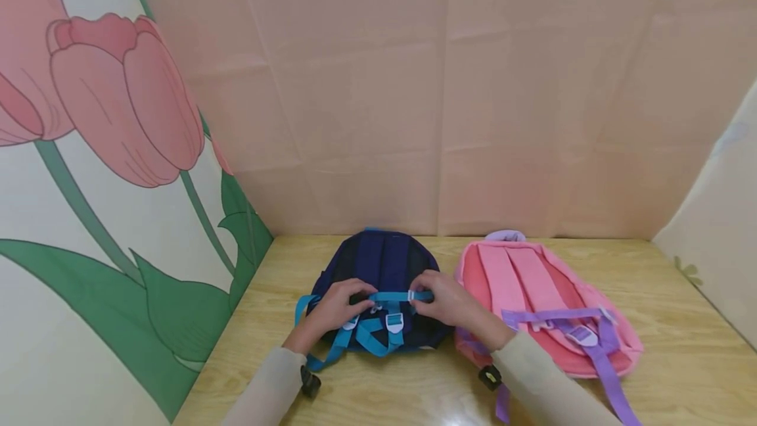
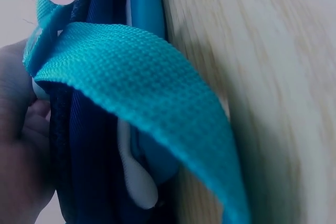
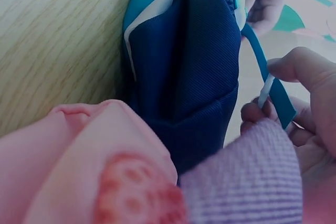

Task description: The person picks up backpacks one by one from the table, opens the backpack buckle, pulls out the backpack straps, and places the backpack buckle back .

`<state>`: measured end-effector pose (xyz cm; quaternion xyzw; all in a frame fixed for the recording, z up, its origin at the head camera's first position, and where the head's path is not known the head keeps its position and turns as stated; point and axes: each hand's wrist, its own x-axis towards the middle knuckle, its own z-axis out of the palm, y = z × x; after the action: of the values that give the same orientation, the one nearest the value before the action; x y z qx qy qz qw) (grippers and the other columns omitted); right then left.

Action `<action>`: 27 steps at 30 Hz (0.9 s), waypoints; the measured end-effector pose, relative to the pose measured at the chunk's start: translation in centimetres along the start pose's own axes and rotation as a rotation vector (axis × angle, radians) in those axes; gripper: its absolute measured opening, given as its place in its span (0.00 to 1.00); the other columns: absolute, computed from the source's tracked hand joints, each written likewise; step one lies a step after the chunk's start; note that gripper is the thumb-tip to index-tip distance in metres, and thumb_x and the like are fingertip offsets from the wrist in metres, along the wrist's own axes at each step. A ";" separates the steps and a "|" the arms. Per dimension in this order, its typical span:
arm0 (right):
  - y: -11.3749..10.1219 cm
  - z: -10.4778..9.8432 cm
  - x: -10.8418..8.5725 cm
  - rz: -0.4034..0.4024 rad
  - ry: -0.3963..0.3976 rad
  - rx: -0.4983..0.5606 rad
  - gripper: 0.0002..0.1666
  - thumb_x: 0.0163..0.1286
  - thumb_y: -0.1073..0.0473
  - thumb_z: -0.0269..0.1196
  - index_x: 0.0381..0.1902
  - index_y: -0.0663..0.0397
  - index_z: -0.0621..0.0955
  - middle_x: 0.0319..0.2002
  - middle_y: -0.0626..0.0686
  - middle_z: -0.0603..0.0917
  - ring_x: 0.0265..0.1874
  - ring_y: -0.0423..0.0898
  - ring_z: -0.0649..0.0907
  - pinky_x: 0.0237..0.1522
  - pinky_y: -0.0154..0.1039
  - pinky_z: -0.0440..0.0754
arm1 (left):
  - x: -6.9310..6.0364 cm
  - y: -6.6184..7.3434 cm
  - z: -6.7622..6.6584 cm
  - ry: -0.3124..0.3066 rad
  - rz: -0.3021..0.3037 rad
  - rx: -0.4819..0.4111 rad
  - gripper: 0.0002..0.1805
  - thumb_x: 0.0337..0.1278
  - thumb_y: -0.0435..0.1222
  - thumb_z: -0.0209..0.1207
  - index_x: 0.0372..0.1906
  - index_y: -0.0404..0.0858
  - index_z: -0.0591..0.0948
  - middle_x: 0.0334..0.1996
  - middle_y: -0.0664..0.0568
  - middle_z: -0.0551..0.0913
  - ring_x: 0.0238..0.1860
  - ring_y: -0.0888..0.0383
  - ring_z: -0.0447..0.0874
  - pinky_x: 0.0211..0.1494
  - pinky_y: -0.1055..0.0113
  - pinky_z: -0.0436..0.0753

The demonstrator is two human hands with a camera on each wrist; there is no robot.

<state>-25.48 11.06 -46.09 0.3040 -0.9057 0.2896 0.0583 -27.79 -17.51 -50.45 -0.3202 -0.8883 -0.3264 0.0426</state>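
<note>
A dark navy backpack (image 1: 369, 255) lies on the wooden table with its shoulder straps facing up. Across it runs a blue chest strap (image 1: 391, 296), stretched between the two hands. My left hand (image 1: 338, 304) pinches the strap's left part between thumb and fingers. My right hand (image 1: 443, 298) pinches its right end at a small white buckle (image 1: 411, 296); in the right wrist view the thumb and fingers hold that buckle (image 3: 266, 90). White adjuster buckles (image 1: 394, 323) and loose blue webbing (image 2: 136, 77) hang below on the navy bag.
A pink backpack (image 1: 544, 275) with purple straps (image 1: 609, 373) lies on the table (image 1: 236, 347) right beside the navy one, under the right forearm. A pinkish-brown covering (image 1: 367, 117) rises behind the table. A tulip-printed panel (image 1: 118, 215) borders the left.
</note>
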 end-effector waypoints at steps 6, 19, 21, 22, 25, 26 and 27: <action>0.0 -0.2 -0.1 -0.015 -0.007 0.010 0.09 0.62 0.59 0.73 0.39 0.52 0.85 0.35 0.44 0.82 0.33 0.39 0.78 0.39 0.34 0.83 | 0.0 0.3 0.1 0.000 0.016 -0.016 0.12 0.66 0.36 0.65 0.53 0.44 0.85 0.48 0.57 0.86 0.49 0.61 0.82 0.55 0.62 0.83; 0.6 -0.7 -0.4 0.001 -0.012 0.024 0.09 0.63 0.59 0.73 0.40 0.51 0.85 0.34 0.42 0.82 0.31 0.38 0.77 0.37 0.32 0.82 | 0.3 0.3 -0.1 -0.018 0.024 0.009 0.12 0.68 0.36 0.63 0.54 0.44 0.86 0.50 0.55 0.86 0.52 0.58 0.83 0.57 0.60 0.82; 0.7 -0.7 -0.4 0.000 -0.012 0.022 0.09 0.63 0.58 0.73 0.40 0.50 0.85 0.34 0.42 0.82 0.31 0.37 0.77 0.36 0.32 0.82 | 0.2 0.3 -0.1 -0.024 0.023 0.015 0.12 0.68 0.36 0.63 0.54 0.44 0.86 0.50 0.56 0.86 0.53 0.58 0.83 0.58 0.60 0.82; 0.7 -0.7 -0.5 -0.003 -0.011 0.022 0.09 0.63 0.58 0.73 0.39 0.50 0.85 0.33 0.42 0.82 0.31 0.37 0.78 0.37 0.33 0.82 | 0.2 0.3 -0.1 -0.027 0.023 0.016 0.13 0.69 0.36 0.63 0.54 0.44 0.86 0.50 0.56 0.86 0.53 0.58 0.83 0.58 0.60 0.82; 0.8 -0.7 -0.6 -0.011 -0.002 0.010 0.09 0.62 0.58 0.73 0.39 0.50 0.85 0.33 0.42 0.82 0.32 0.37 0.78 0.37 0.33 0.82 | 0.2 0.4 -0.1 -0.031 0.023 0.014 0.13 0.69 0.36 0.63 0.55 0.44 0.86 0.50 0.55 0.86 0.53 0.58 0.83 0.58 0.60 0.82; 0.9 -0.7 -0.6 -0.012 0.000 0.006 0.09 0.62 0.58 0.73 0.39 0.50 0.85 0.33 0.42 0.83 0.32 0.37 0.78 0.38 0.33 0.83 | 0.2 0.4 -0.1 -0.031 0.023 0.014 0.13 0.69 0.36 0.63 0.55 0.44 0.86 0.50 0.55 0.86 0.53 0.58 0.83 0.58 0.60 0.82; 0.9 -0.7 -0.7 -0.016 0.002 0.004 0.09 0.62 0.58 0.73 0.39 0.50 0.85 0.33 0.42 0.83 0.32 0.37 0.78 0.37 0.33 0.83 | 0.2 0.4 -0.2 -0.030 0.025 0.012 0.13 0.69 0.36 0.63 0.55 0.44 0.86 0.50 0.55 0.86 0.53 0.58 0.83 0.58 0.60 0.82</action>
<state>-25.52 12.40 -46.15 0.3112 -0.9025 0.2913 0.0610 -27.73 -17.25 -50.03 -0.3357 -0.8868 -0.3156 0.0353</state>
